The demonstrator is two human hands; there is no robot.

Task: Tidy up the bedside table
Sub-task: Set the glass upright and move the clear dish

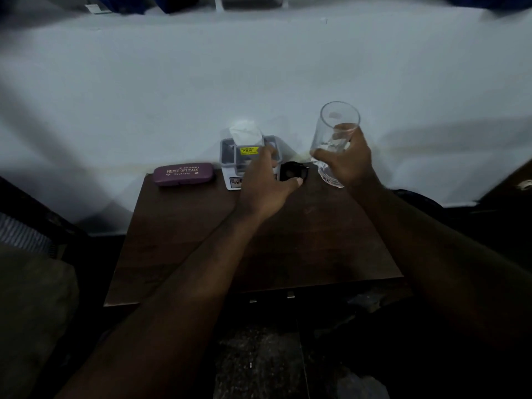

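A dark wooden bedside table [201, 249] stands against a white wall. At its back edge lie a purple spectacle case [184, 173], a clear-lidded tissue box [230, 151] with a white tissue sticking up, and a small black object [292, 171]. My left hand [264, 182] rests on the tissue box, fingers over its right side, thumb beside the black object. My right hand [347, 159] is closed around a tall empty drinking glass [335, 131], tilted, with its base near the table's back right corner.
The white wall [259, 82] runs right behind the table. A dark chair or bed frame with striped cloth [26, 234] sits at the left. Dark furniture [506, 185] stands at the right. A speckled floor [259, 355] lies below the table's front edge.
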